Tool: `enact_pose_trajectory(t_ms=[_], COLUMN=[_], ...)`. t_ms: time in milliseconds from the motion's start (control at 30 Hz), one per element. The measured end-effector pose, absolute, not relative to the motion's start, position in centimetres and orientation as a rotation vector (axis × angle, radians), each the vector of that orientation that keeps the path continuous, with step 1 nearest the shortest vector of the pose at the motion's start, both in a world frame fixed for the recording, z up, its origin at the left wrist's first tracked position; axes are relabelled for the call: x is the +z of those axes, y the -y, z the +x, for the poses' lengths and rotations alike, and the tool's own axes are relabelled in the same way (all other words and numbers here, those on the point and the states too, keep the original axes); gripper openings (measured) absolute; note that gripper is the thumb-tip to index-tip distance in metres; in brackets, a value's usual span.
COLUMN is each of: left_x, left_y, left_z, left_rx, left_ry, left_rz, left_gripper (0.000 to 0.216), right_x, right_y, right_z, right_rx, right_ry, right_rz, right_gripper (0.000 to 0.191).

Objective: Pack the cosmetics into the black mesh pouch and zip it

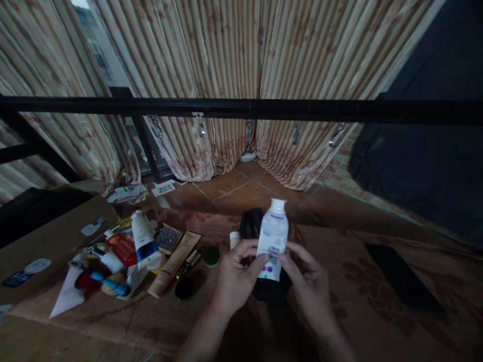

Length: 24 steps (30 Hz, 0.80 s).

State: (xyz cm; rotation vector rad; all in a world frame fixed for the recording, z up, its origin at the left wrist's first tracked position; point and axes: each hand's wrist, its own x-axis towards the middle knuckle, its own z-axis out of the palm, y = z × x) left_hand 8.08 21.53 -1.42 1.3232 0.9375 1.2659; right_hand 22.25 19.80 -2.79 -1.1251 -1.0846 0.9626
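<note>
A white and pale purple squeeze tube (272, 241) is held up in front of me, cap at the top and flat printed end downward. My left hand (239, 274) pinches its left edge, with the thumb across the front. From the other side, my right hand (305, 271) grips the right edge near the bottom. Behind and below the tube lies a black item (251, 223), mostly covered, perhaps a pouch. A small white-capped container (234, 238) stands just beyond my left fingers.
Left of my hands is a pile of cosmetics: a blue and white tube (144, 241), a tan tube (175, 264), a glittery palette (167, 237) and a red bottle (123, 247). A cardboard box (60, 241) borders them. A dark flat rectangle (405, 276) lies right. Curtains hang behind a black rail (264, 109).
</note>
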Motion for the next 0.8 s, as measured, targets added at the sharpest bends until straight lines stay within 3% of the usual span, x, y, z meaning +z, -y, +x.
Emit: enact_pose_trajectory(t_ms=[133,300,467,800], left_x=[-1.8,-2.9,-3.6,-3.2], left_y=[-21.5,-22.4,-22.9,-22.9], left_z=[8.4,7.9,7.9,7.5], left_rx=[1.268,1.457,1.301,1.384], left_ry=[-0.969,-1.335,-1.412,-1.398], left_rz=[1.465,1.494,1.461,1.309], left_gripper=[0.022,0.025,0.039,0.031], right_x=[-2.7,-3.1,-3.0,-2.0], right_y=[-19.9,-20.6,-20.7,-20.4], right_z=[22.1,22.6,22.5,21.3], right_rx=[0.998,0.783,0.599,0.584], right_ry=[1.023,0.758,0.787,0.982], right_rz=[-1.150,-1.194,-1.279,-1.355], right_gripper=[0.026,0.024,0.025,0.024])
